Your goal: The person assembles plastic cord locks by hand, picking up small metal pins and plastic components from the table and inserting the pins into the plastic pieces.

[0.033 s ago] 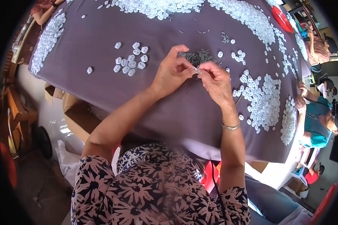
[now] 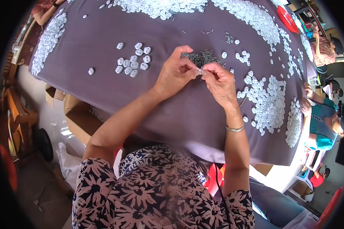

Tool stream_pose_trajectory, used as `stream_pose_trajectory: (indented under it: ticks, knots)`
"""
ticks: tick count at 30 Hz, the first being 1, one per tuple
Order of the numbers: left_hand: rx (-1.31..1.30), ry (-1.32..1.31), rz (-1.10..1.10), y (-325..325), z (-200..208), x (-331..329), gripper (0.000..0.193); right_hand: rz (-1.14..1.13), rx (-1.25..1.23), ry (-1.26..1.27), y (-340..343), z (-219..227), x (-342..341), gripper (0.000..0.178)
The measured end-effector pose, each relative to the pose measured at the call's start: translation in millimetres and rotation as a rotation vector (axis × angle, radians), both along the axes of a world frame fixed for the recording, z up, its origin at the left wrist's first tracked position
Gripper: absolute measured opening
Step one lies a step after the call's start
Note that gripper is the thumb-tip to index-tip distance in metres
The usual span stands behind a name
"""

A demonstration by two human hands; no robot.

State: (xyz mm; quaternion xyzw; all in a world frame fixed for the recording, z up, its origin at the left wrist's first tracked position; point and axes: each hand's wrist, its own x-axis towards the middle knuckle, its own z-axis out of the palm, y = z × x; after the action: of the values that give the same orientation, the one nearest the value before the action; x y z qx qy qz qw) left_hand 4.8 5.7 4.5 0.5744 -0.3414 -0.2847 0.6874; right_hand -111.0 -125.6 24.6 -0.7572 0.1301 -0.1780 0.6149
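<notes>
My left hand (image 2: 172, 74) and my right hand (image 2: 220, 82) meet fingertip to fingertip over the table. Between them they pinch a small white piece (image 2: 199, 71), mostly covered by the fingers. Just beyond the fingertips lies a heap of thin grey metal pins or screws (image 2: 202, 58), too small to tell which. A loose group of white oval plastic pieces (image 2: 133, 65), with dark marks or holes in their faces, sits left of my left hand. To the right of my right wrist spreads a larger pile of similar white pieces (image 2: 269, 99).
More white pieces form long heaps at the far edge (image 2: 160, 7), the left edge (image 2: 49, 42) and the far right (image 2: 252, 19). A red dish (image 2: 287, 19) stands at the far right. Other people sit around the dark tablecloth (image 2: 103, 91). An open cardboard box (image 2: 78, 118) is below the left edge.
</notes>
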Motion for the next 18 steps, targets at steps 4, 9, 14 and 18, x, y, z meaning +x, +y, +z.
stream_pose_trajectory:
  ticks: [4,9,14,18]
  knots:
    - [-0.114,-0.071,0.031,-6,-11,-4,0.035,-0.028,-0.054,-0.019,-2,-7,-3,0.005]
    - [-0.094,-0.009,0.004,0,-11,-4,0.04,-0.032,-0.142,-0.053,-1,-16,0,0.005]
    - [0.024,0.07,-0.014,-1,-1,0,0.018,-0.032,-0.038,0.044,-3,-2,-3,0.002]
    - [0.038,0.103,-0.037,-2,1,-1,0.008,-0.216,-0.155,-0.067,-32,2,-12,0.004]
